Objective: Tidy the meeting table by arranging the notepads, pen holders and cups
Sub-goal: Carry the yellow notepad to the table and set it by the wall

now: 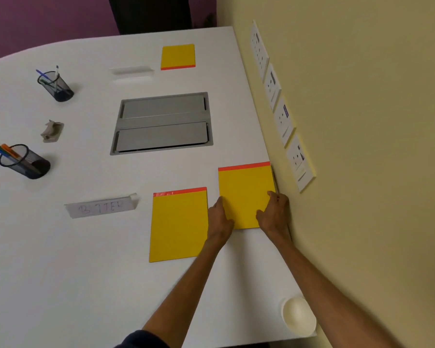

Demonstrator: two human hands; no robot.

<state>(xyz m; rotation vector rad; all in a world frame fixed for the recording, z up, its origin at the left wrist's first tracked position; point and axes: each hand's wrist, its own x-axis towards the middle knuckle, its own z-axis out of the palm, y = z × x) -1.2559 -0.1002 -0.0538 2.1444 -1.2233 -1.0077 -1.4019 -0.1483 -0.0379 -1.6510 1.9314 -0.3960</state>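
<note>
Head view: both hands are working the yellow notepad with the orange top strip (245,194) at the desk's right edge, hard against the wall. Left hand (220,218) is lying flat-fingered along its left edge, right hand (274,212) pressing fingers spread on its lower right corner. Neither is clamped; looks like they're squaring it up, not lifting. A second, matching yellow notepad (177,226) is lying just beside it on the left, set nearer the person, so the pair isn't aligned yet. A third, smaller-looking yellow pad (177,56) is sitting at the far end.

Two black mesh pen holders (57,86) (25,162) are standing well apart on the left. White paper cup (299,316) is sitting at the near right corner.

White desk (86,259), grey recessed cable hatch (162,123) mid-surface. Cream wall with white socket plates (281,121), purple wall beyond.
</note>
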